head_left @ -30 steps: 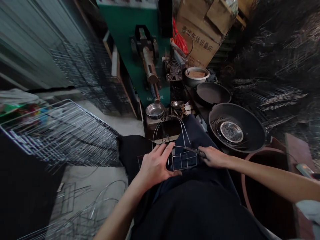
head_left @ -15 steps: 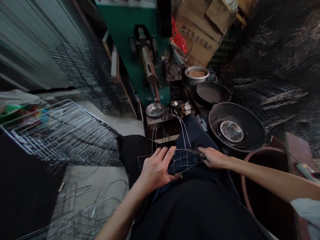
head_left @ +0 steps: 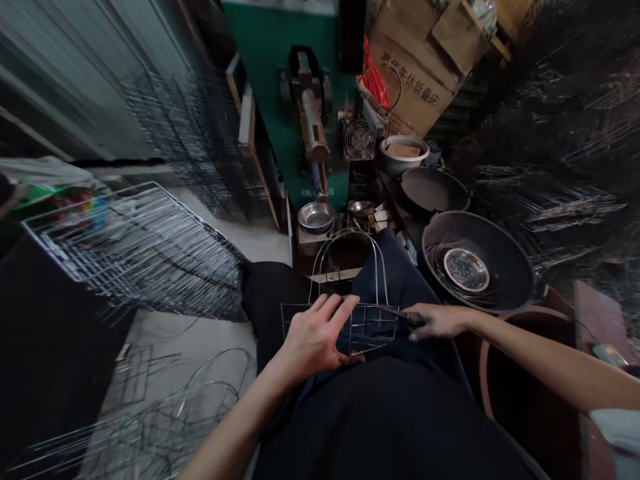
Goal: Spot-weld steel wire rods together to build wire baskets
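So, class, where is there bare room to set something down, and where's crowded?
Bare floor shows between the stacked racks and the leaning grids. The large pan is bare right of its bowl and wires. Crowded: the lower-left floor, with wire frames, and the lap, where the left hand holds a wire basket and the right hand a tool.

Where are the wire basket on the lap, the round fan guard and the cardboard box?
Wire basket (head_left: 373, 325): head view, on the wire grid of its side.
Round fan guard (head_left: 359, 139): head view, on the middle of its rings.
Cardboard box (head_left: 411, 85): head view, on its printed face.
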`<action>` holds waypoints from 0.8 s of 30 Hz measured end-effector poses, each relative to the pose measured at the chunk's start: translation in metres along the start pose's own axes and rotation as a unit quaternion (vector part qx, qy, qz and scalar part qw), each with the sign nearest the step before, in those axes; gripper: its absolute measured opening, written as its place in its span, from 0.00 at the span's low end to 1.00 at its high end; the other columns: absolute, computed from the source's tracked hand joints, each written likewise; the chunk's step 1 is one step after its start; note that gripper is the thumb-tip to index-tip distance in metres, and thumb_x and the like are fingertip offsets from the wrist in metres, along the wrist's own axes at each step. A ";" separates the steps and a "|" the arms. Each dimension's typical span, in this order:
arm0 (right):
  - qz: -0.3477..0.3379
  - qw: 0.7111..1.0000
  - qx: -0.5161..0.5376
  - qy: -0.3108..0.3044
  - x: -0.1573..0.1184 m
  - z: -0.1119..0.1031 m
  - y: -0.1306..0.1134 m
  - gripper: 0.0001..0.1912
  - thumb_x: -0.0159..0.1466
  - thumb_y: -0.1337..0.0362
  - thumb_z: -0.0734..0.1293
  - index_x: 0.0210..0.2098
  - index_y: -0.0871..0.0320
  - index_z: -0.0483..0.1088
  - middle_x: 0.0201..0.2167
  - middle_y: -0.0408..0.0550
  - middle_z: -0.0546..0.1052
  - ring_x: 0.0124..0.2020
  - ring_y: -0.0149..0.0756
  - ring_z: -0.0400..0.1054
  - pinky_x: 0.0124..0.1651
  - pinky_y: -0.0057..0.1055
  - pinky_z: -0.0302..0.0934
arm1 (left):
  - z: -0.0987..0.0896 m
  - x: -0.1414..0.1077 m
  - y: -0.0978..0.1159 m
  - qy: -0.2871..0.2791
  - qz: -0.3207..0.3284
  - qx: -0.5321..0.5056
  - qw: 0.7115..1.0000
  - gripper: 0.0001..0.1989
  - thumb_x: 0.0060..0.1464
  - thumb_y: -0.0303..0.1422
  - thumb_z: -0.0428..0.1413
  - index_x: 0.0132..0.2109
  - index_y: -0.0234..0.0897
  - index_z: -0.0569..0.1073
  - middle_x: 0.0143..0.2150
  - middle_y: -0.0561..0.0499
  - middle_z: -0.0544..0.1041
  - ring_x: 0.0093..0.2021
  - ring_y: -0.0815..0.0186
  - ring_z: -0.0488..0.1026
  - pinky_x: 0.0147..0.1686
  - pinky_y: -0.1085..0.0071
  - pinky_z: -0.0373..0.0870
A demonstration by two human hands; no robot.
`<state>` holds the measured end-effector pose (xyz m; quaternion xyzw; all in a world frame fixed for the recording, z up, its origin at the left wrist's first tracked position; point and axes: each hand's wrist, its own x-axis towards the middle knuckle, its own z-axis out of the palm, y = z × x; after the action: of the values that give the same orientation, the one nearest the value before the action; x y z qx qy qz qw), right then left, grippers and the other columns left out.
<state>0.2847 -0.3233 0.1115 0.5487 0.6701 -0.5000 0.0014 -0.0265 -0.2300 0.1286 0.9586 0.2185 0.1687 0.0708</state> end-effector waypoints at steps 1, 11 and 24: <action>0.010 1.000 -0.013 0.007 0.000 0.000 0.000 0.20 0.63 0.56 0.70 0.52 0.58 0.73 0.44 0.48 0.80 0.43 0.42 0.73 0.47 0.32 0.65 | 0.000 -0.001 0.000 0.000 0.001 -0.001 1.000 0.46 0.56 0.65 0.53 0.65 0.31 0.68 0.49 0.39 0.78 0.45 0.51 0.76 0.30 0.63 0.77; 0.007 1.000 -0.014 -0.007 0.000 0.004 -0.004 0.19 0.64 0.56 0.69 0.51 0.57 0.73 0.42 0.47 0.80 0.42 0.41 0.73 0.46 0.33 0.65 | 0.001 -0.005 0.000 0.004 -0.006 -0.016 1.000 0.44 0.56 0.64 0.54 0.65 0.33 0.68 0.50 0.39 0.78 0.45 0.52 0.76 0.32 0.64 0.77; 0.076 0.989 -0.077 0.104 0.008 0.014 0.002 0.16 0.63 0.61 0.70 0.50 0.57 0.73 0.42 0.50 0.79 0.42 0.42 0.73 0.46 0.32 0.63 | 0.005 -0.004 -0.002 0.022 -0.011 -0.010 1.000 0.40 0.58 0.61 0.55 0.64 0.33 0.68 0.48 0.40 0.79 0.44 0.53 0.77 0.33 0.65 0.77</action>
<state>0.2753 -0.3269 0.0980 0.6453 0.6594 -0.3856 0.0121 -0.0291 -0.2307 0.1227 0.9514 0.2284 0.1911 0.0779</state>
